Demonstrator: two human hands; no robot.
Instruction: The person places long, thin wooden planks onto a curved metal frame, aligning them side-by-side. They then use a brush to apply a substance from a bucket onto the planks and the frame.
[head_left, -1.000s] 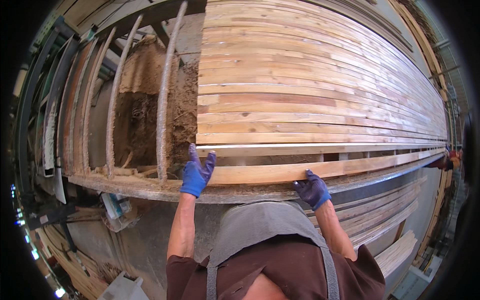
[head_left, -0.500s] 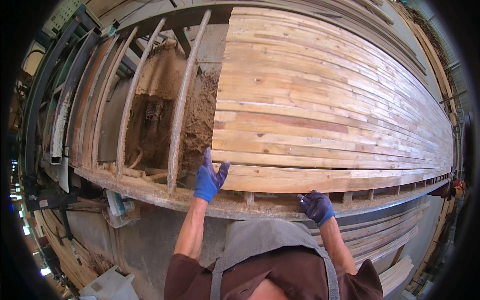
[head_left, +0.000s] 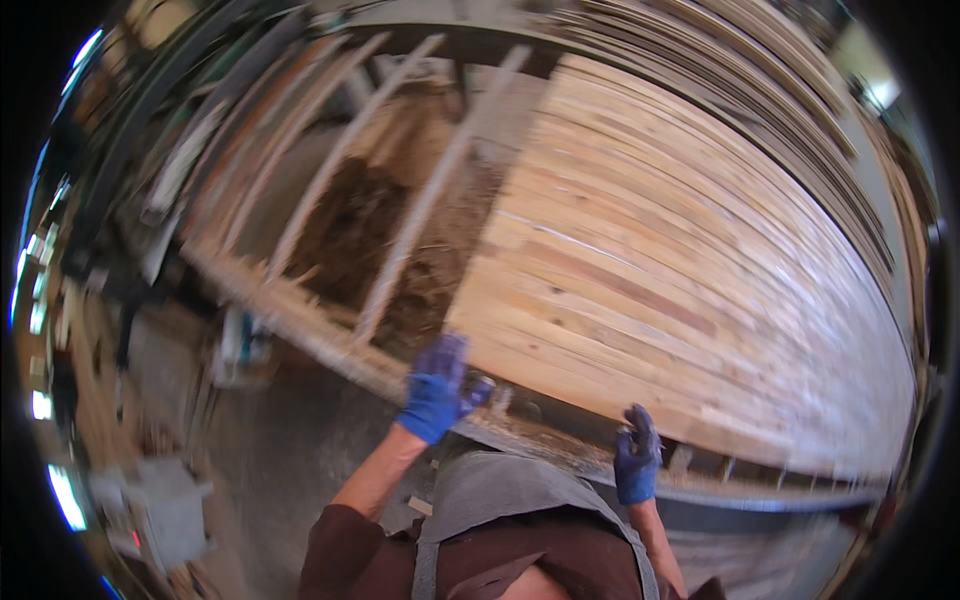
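Observation:
Long pale wooden strips (head_left: 600, 285) lie side by side as a wide layer on a metal frame. My left hand (head_left: 437, 390), in a blue and purple glove, is at the layer's near left corner, thumb spread from the fingers. It holds nothing; motion blur hides whether it touches the wood. My right hand (head_left: 638, 452), gloved alike, is farther right beside the nearest strip's edge, with fingers stretched up and nothing seen in them. The nearest strip lies against its neighbour.
Metal crossbars (head_left: 440, 195) span the frame at left, with heaped sawdust (head_left: 365, 215) below. The frame's near rail (head_left: 300, 310) runs between me and the wood. More long boards (head_left: 760, 75) lie beyond it. A pale box-like object (head_left: 170, 510) stands at lower left.
The view has tilted and turned. The dark gap beside the nearest strip has closed. My left fingers have come off the strip's end region, and my right hand has turned upward with fingers straighter.

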